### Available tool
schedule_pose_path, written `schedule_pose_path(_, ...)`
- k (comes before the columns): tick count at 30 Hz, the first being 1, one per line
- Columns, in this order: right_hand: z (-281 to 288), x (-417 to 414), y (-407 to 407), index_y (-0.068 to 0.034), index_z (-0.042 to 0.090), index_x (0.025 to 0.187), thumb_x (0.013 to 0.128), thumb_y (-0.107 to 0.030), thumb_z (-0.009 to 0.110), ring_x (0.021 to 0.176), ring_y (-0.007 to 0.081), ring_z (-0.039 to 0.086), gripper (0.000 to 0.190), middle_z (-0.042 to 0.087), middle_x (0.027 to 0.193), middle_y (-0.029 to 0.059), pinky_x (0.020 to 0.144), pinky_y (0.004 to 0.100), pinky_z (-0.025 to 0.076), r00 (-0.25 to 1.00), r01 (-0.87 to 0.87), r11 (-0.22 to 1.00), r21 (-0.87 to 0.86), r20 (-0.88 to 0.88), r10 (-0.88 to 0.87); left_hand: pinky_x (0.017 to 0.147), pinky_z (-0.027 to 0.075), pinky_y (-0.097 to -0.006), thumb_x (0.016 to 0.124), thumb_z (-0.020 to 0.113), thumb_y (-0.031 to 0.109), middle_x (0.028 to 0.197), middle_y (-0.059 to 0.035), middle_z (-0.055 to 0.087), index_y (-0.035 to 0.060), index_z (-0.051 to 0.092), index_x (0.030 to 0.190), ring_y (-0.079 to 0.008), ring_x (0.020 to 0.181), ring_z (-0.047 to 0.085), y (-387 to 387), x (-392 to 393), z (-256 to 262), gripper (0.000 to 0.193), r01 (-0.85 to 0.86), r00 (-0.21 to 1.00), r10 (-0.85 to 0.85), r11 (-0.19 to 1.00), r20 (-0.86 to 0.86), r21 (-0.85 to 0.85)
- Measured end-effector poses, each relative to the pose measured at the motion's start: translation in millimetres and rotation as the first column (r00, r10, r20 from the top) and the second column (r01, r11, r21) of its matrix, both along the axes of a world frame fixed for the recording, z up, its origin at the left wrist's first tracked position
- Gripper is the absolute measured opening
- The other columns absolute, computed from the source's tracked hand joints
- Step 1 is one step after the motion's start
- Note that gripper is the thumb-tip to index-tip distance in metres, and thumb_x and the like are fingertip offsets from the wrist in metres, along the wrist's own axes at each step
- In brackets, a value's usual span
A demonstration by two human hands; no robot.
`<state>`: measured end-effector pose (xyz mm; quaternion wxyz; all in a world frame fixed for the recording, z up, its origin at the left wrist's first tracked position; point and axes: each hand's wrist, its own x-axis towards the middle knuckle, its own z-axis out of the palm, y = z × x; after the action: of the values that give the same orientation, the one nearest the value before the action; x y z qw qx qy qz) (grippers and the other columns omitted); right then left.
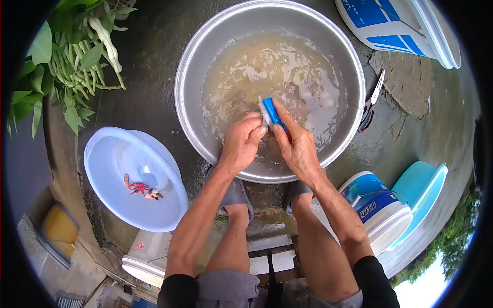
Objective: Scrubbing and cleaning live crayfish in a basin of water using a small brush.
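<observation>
A large round metal basin [192,50] with murky water stands before me. Over the water, my right hand [294,140] grips a blue scrub brush [274,112] with pale bristles facing left. The fingers of my left hand [246,134] are curled right beside the bristles; what they pinch is hidden, and I cannot tell whether they hold anything. Blurred dark shapes show in the water beyond both hands. At lower left, a light blue plastic basin [104,192] holds a red crayfish [138,187] and some pale and brown pieces.
Scissors [373,102] lie right of the metal basin, near a flat stone [408,81]. A white and blue bucket [400,29] stands at upper right. Lower right are another bucket [373,204] and a turquoise basin [420,192]. Green beans [83,69] with leaves lie at upper left; a white bucket [144,256] stands lower left.
</observation>
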<state>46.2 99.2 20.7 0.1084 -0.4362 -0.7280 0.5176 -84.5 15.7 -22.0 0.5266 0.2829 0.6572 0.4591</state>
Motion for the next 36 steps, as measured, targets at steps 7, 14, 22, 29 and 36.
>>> schedule_pose_path(7, 5.5, 1.1, 9.7, -0.022, 0.044, 0.148, 0.093, -0.009, 0.063, 0.078, 0.0413, 0.066, 0.06, 0.067, 0.094, 0.0246, 0.07, 0.0452, 0.052, 0.98, 0.047, 0.971, -0.235, 0.2, 0.001, 0.079, 0.046, -0.0299, 0.091, 0.055, -0.004, 0.096, -0.0096, 0.063, -0.0046, 0.064, 0.099, -0.0171, 0.087, 0.059, -1.3, -3.7, -2.3, 0.012, 0.049, 0.994, -0.037, 0.992, -0.105, 0.115)
schedule_pose_path(14, -2.5, -0.3, 6.5, -0.021, 0.047, 0.147, 0.091, -0.011, 0.065, 0.08, 0.0422, 0.066, 0.06, 0.067, 0.091, 0.0258, 0.073, 0.0477, 0.051, 0.989, 0.044, 0.98, -0.196, 0.148, -0.015, 0.076, 0.049, -0.0311, 0.092, 0.053, -0.001, 0.098, -0.0124, 0.069, -0.0047, 0.065, 0.097, -0.0189, 0.086, 0.063, -3.9, -0.6, -9.0, 0.014, 0.002, 0.99, 0.021, 0.987, -0.14, 0.162)
schedule_pose_path(22, -6.6, -0.3, 18.8, -0.018, 0.047, 0.146, 0.095, -0.013, 0.06, 0.083, 0.035, 0.069, 0.053, 0.07, 0.095, 0.0225, 0.076, 0.0412, 0.052, 0.987, 0.057, 0.993, -0.107, 0.155, -0.04, 0.089, 0.045, -0.0254, 0.096, 0.051, -0.004, 0.123, -0.0085, 0.059, -0.0073, 0.065, 0.111, -0.0132, 0.102, 0.056, -2.4, -6.2, 11.5, 0.021, 0.008, 0.992, -0.016, 0.998, 0.122, 0.068)
schedule_pose_path(29, 24.3, 15.4, 2.7, -0.021, 0.043, 0.15, 0.096, -0.009, 0.059, 0.078, 0.0228, 0.067, 0.057, 0.071, 0.102, 0.0158, 0.08, 0.0352, 0.053, 0.984, 0.158, 0.97, -0.186, -0.054, -0.171, 0.084, 0.047, -0.0276, 0.096, 0.052, -0.002, 0.121, -0.0084, 0.06, -0.008, 0.064, 0.108, -0.0149, 0.099, 0.058, -2.0, -15.3, 21.0, 0.018, -0.03, 0.992, 0.027, 0.999, 0.121, 0.02)
schedule_pose_path(36, -0.1, -1.1, 8.1, -0.02, 0.047, 0.147, 0.093, -0.009, 0.061, 0.075, 0.0394, 0.064, 0.057, 0.066, 0.088, 0.0224, 0.07, 0.047, 0.05, 0.993, 0.056, 0.998, 0.017, 0.101, -0.058, 0.081, 0.049, -0.0308, 0.09, 0.056, -0.004, 0.111, -0.0138, 0.064, -0.0052, 0.066, 0.104, -0.0235, 0.096, 0.062, -5.5, 1.0, 7.4, 0.017, 0.016, 0.982, 0.002, 0.995, -0.189, 0.095)
